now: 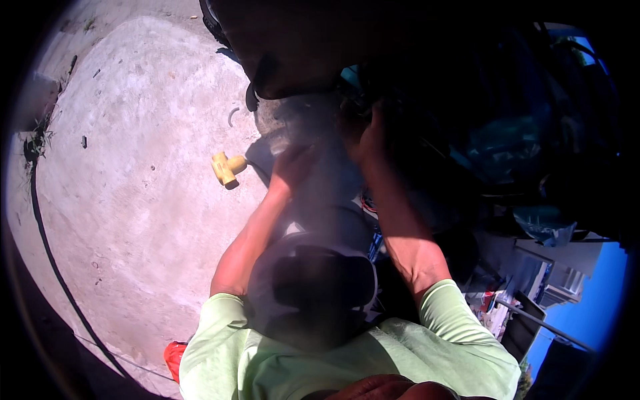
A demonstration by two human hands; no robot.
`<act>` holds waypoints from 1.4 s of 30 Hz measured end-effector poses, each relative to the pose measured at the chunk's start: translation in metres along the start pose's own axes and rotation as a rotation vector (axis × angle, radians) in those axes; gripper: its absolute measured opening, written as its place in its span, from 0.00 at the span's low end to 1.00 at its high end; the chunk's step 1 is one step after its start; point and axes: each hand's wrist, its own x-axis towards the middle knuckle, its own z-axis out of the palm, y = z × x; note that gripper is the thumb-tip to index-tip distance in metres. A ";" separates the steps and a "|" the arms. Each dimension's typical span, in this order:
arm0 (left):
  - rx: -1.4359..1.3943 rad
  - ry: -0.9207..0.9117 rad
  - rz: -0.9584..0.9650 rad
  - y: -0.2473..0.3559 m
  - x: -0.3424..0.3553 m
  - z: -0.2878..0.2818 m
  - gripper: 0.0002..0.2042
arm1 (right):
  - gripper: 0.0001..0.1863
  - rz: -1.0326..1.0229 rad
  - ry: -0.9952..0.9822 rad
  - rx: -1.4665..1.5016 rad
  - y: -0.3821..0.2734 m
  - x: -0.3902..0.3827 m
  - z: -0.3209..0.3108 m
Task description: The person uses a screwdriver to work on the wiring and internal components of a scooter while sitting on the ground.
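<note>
closest to us, a blurred dark rounded shape covers part of our pale green shirt. ahead, our left hand and right hand sit apart in shadow near a dark panel; we cannot tell whether either is clamped on anything. left of our left hand, a yellow t-shaped piece lies on sunlit pale ground.

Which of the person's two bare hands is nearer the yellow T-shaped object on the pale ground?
The left hand, right of the yellow T-shaped object; the right hand is farther right, in deep shadow.
</note>
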 end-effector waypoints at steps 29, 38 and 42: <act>1.454 0.242 0.853 0.162 0.047 -0.014 0.27 | 0.14 -0.218 0.209 -0.239 0.003 -0.044 -0.040; 0.366 0.002 0.456 0.230 0.075 -0.057 0.18 | 0.13 -0.392 0.098 -0.174 0.004 -0.016 -0.043; 0.524 -0.165 0.536 0.249 0.078 -0.054 0.15 | 0.11 -0.235 0.095 -0.037 0.004 -0.019 -0.029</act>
